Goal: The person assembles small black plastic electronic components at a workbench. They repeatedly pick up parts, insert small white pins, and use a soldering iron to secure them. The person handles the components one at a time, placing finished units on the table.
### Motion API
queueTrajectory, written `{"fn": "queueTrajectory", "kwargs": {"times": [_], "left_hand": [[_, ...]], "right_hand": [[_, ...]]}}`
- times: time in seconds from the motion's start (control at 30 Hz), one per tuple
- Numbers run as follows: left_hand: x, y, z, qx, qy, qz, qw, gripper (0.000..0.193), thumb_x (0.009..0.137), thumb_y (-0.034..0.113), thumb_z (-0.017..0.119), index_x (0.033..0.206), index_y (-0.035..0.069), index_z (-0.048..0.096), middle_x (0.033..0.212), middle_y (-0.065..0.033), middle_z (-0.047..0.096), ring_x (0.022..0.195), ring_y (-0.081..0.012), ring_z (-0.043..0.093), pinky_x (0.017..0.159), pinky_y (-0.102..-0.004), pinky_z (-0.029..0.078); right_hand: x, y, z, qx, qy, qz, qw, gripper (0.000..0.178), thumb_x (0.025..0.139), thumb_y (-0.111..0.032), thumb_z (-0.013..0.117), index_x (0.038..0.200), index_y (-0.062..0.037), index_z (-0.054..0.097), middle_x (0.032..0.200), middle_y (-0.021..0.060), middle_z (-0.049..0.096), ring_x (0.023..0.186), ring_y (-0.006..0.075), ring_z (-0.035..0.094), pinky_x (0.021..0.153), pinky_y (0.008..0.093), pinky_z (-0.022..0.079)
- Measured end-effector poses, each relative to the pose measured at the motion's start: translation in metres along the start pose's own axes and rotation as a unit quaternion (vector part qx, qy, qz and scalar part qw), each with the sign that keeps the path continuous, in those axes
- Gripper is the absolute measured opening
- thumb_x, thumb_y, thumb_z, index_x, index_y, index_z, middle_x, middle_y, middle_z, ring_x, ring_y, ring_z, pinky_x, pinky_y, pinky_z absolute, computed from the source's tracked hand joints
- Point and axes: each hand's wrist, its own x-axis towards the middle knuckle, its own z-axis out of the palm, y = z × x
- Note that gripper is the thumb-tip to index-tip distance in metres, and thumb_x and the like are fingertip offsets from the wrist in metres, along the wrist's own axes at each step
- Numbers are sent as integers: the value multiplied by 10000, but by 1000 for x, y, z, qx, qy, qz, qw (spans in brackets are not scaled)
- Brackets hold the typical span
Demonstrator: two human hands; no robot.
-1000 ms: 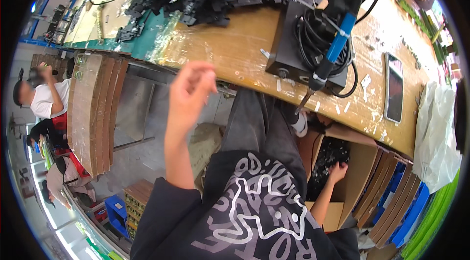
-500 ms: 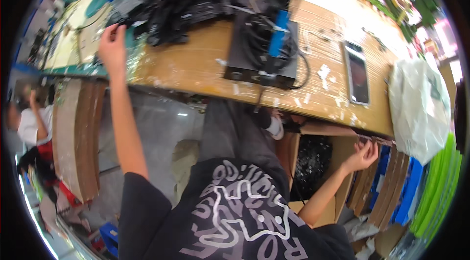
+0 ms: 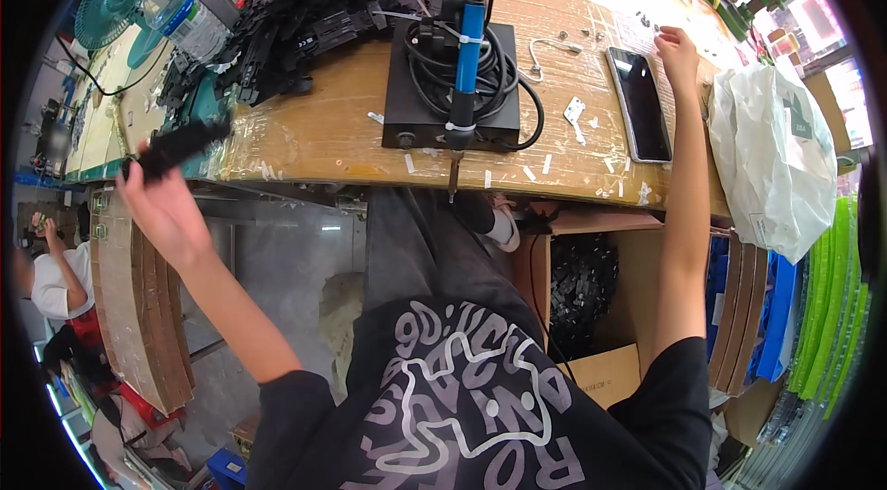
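Note:
My left hand (image 3: 164, 211) is closed on a long black plastic part (image 3: 182, 147), held just off the table's front left edge and slightly smeared by motion. Behind it lies a heap of similar black plastic parts (image 3: 305, 24). Over the right side of the table my right hand (image 3: 679, 56) is bent with its fingertips pinched together; whatever is between them is too small to make out. Small dark bits, perhaps screws (image 3: 646, 20), lie by those fingertips. A smartphone (image 3: 639, 107) rests face up just left of my right forearm.
A black box with a coiled cable (image 3: 407, 93) and a blue-handled tool (image 3: 470, 47) stands mid-table. A white plastic bag (image 3: 771, 153) hangs at the right edge. Below is a carton (image 3: 637, 273) of black pieces. At far left are a water bottle (image 3: 189, 24) and a fan (image 3: 103, 17).
My left hand has drawn back toward me from the heap's side, now showing a black part in it. My right hand has risen from below the table edge to beyond the phone.

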Motion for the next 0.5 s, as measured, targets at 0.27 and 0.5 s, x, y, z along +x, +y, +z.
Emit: {"fn": "queueTrajectory", "kwargs": {"times": [0.27,0.5], "left_hand": [[-129,18,-1,-28,16,-423,905,245,869,190,430,1103,119,412,813,-10,451,673,-136,443,526,-233,418],[-196,10,10,-141,-35,-626,766,262,878,278,374,1090,131,419,753,-48,369,519,-115,333,344,-199,319]], "right_hand": [[54,-8,38,-203,-94,-82,971,243,704,-77,508,929,-63,601,935,168,577,890,298,547,770,353,432],[45,-22,63,-392,-130,-169,895,187,720,-21,442,874,-50,545,937,135,546,894,295,531,732,380,451]]}}
